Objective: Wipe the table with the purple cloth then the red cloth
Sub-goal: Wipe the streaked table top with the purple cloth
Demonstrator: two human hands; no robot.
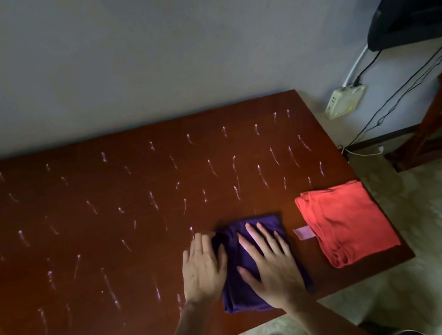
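The folded dark purple fabric cloth point(260, 261) lies on the reddish-brown polished wooden table point(114, 274), close to the near edge and toward the right end. Both hands rest on it, palms down. The right hand point(272, 264) lies flat on the middle of the cloth with its fingers extended and slightly spread, gripping nothing. The left hand point(202, 271) covers the cloth's left border, fingers together and their tips bent over the fold; whether they pinch the fabric cannot be told. This two-palm placement appears intended to press the pad evenly against the surface so that it slides as one piece without unfolding. The folded red-orange fabric cloth point(347, 221) lies just beside the purple one, at the right edge of the table, apart from both hands, presumably held in reserve for the second pass. A small pink tag point(303, 233) lies between the two cloths. Pale whitish streaks point(111, 287) cover the surface to the left and toward the wall, so wiping appears barely begun. Open room extends leftward and forward; the near and right edges are close, so strokes in those directions risk pushing either cloth off the table.
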